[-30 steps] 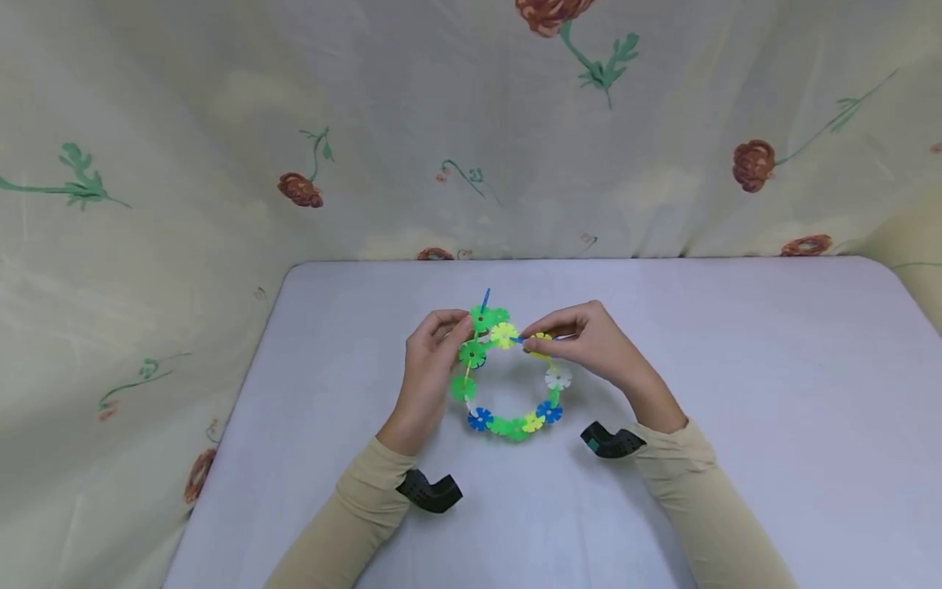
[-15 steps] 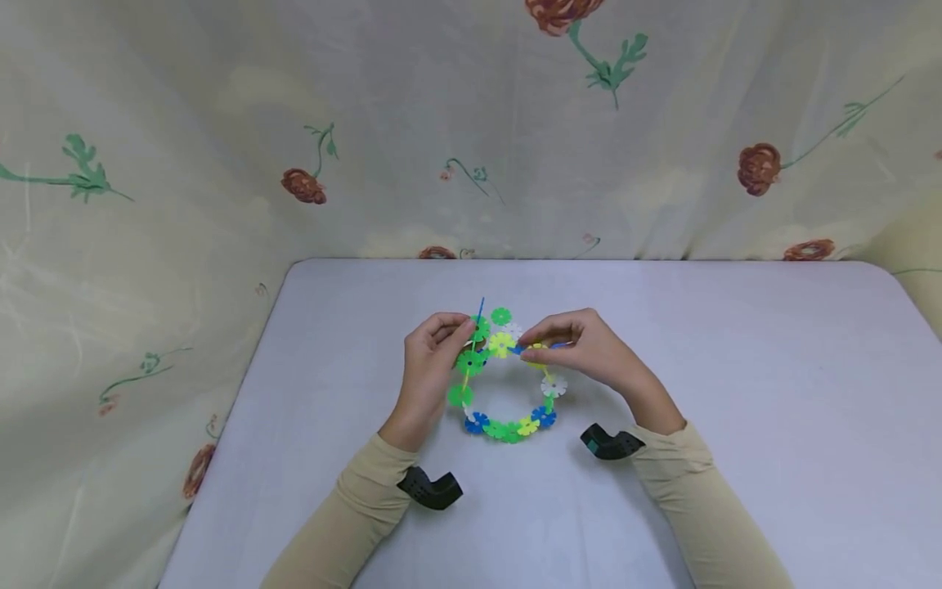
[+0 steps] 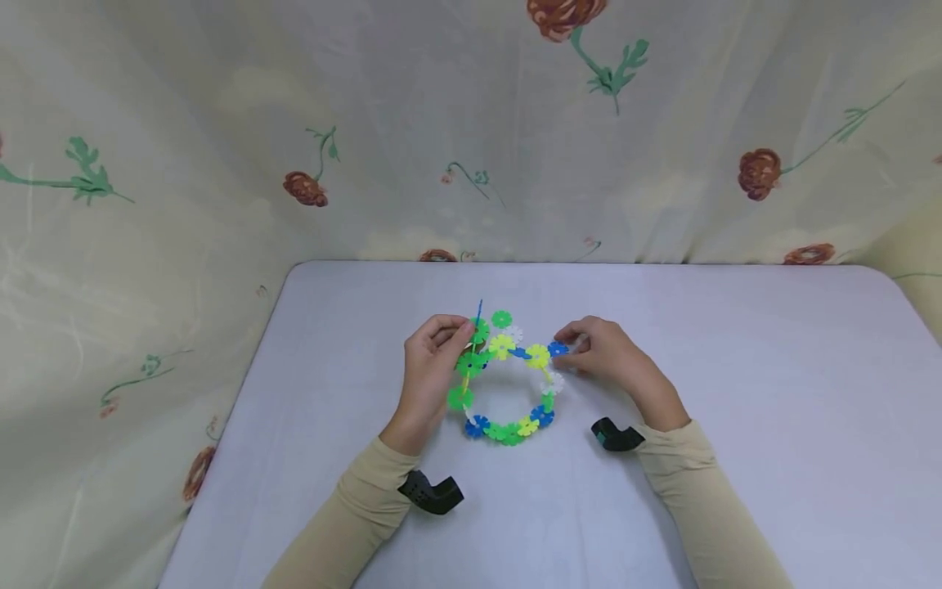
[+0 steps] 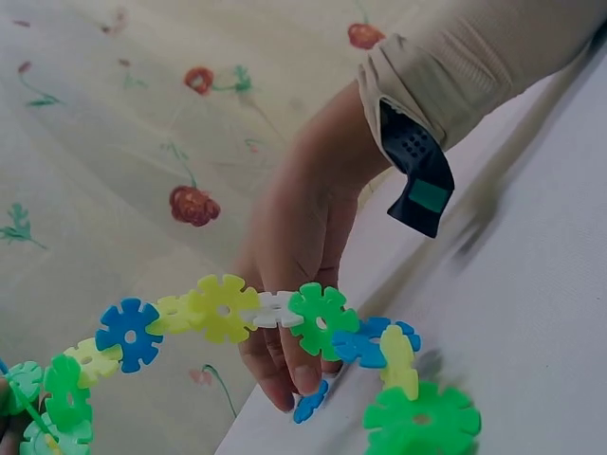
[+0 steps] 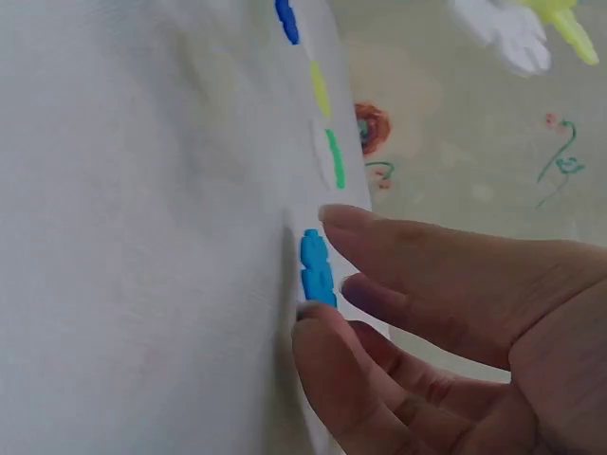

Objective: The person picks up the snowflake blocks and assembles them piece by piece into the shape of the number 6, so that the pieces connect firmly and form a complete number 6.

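Notched plastic snowflake discs in green, yellow, blue and white form a linked ring (image 3: 508,433). My left hand (image 3: 430,360) pinches a green disc (image 3: 480,330) at its upper left side, with a thin blue disc (image 3: 478,309) seen edge-on there. In the left wrist view the linked discs (image 4: 223,309) arch across, with only the fingertips (image 4: 11,441) of this hand at the left edge. My right hand (image 3: 611,352) is at a separate blue disc (image 3: 558,348), thumb and fingers on either side. Up close, that blue disc (image 5: 317,265) stands between the spread fingertips (image 5: 346,218).
Beyond the ring, a green disc (image 3: 502,319) and a white disc (image 3: 515,334) lie on the white table (image 3: 736,409). A flower-patterned curtain (image 3: 515,164) hangs behind the table's far edge. Black wrist devices (image 3: 430,492) sit on both sleeves.
My right hand has let go of the ring's upper right side and moved right to the separate blue disc. The ring has tipped slightly lower; my left hand keeps its hold.
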A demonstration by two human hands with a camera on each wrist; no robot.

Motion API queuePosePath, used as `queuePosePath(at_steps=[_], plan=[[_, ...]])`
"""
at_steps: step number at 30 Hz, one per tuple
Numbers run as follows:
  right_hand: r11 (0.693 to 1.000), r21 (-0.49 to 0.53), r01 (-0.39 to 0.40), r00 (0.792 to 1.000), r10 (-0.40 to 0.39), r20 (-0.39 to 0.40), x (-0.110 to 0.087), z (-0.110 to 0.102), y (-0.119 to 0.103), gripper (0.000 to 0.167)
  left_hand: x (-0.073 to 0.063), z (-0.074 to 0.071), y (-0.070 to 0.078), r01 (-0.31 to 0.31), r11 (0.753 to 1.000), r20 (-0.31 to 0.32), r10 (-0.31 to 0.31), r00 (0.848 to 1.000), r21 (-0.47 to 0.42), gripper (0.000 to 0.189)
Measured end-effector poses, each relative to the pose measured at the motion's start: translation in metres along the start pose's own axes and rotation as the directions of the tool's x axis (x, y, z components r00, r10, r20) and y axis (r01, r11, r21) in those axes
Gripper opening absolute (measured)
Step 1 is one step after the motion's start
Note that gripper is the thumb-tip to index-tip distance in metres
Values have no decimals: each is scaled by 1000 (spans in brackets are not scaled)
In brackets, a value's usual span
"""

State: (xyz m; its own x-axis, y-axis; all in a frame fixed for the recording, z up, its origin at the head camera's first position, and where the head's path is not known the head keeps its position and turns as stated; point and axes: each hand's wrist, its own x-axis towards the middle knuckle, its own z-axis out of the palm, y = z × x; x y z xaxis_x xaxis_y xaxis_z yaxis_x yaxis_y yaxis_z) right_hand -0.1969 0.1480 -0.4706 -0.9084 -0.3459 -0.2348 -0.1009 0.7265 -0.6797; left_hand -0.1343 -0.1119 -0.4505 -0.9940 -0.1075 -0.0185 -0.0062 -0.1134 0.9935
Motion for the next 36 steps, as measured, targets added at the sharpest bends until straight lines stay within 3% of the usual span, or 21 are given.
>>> queuePosePath(at_steps=[6,12,25,30,33,36], plan=[[999,-25,22,998,-23,-50,1,7,1,27,-2,1,1,-4,1000,7,4,1000,-4,16],[997,54,-47,998,49,-32,1,7,1,19,-4,1,1,1,1000,7,-1,1000,-1,17],[989,100,-113,992,117,-36,-4,2,6,21,-4,3,3,6,1000,-4,-6,1000,4,17],[989,132,-59,998,63,-31,-5,-3,8,17,-5,4,3,4,1000,-3,-4,1000,0,18],[986,164,15,993,3,-114,-6,-7,5,16,-6,4,4,0,1000,8,0,1000,-4,18],[970,219,108,971,-56,-231,-10,-12,-2,19,-7,5,5,-8,1000,19,8,1000,-12,17]])
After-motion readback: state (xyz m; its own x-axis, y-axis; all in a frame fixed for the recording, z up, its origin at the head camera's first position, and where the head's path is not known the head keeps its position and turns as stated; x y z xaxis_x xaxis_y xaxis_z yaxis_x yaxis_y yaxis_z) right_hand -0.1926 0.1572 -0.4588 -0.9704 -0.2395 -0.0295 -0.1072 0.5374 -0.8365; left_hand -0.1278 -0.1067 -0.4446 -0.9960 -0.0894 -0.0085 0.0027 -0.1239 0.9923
